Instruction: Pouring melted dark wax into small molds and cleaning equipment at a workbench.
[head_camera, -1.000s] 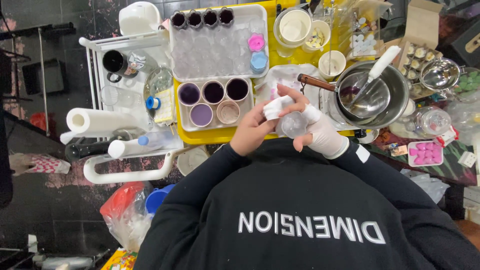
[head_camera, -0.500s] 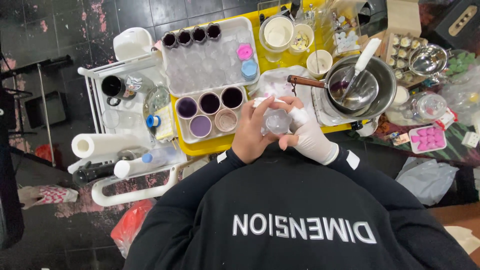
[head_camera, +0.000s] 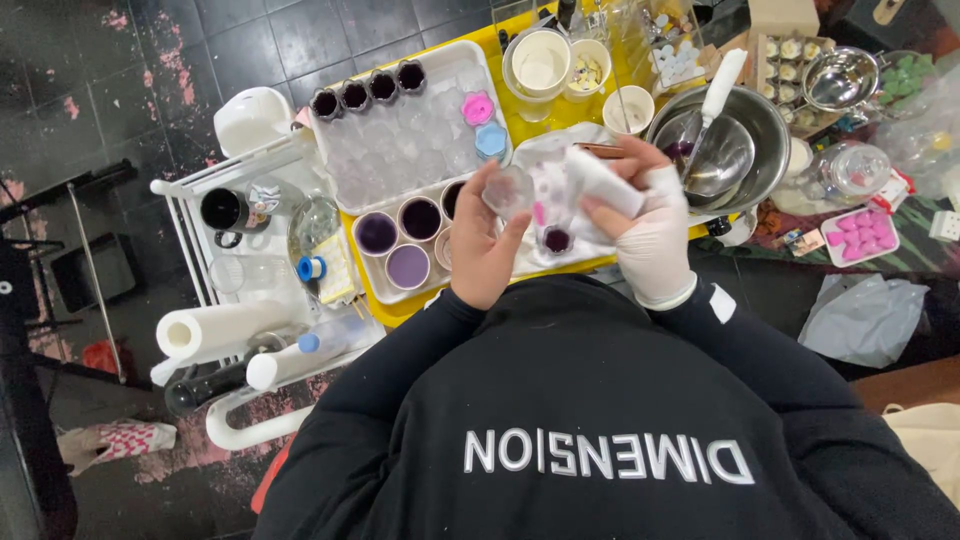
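Your bare left hand (head_camera: 485, 250) grips a small clear cup (head_camera: 508, 190), held up over the yellow counter (head_camera: 520, 125); you can't tell what is in it. Your gloved right hand (head_camera: 645, 235) is closed on a crumpled white cloth (head_camera: 590, 180), just beside the cup. Below your hands a white tray (head_camera: 400, 300) holds round cups of dark and pale purple liquid (head_camera: 408, 266). Behind it a clear mould tray (head_camera: 410, 140) carries a pink piece (head_camera: 477, 108) and a blue one. To the right, a steel bowl (head_camera: 765, 130) holds a white spatula (head_camera: 722, 85)
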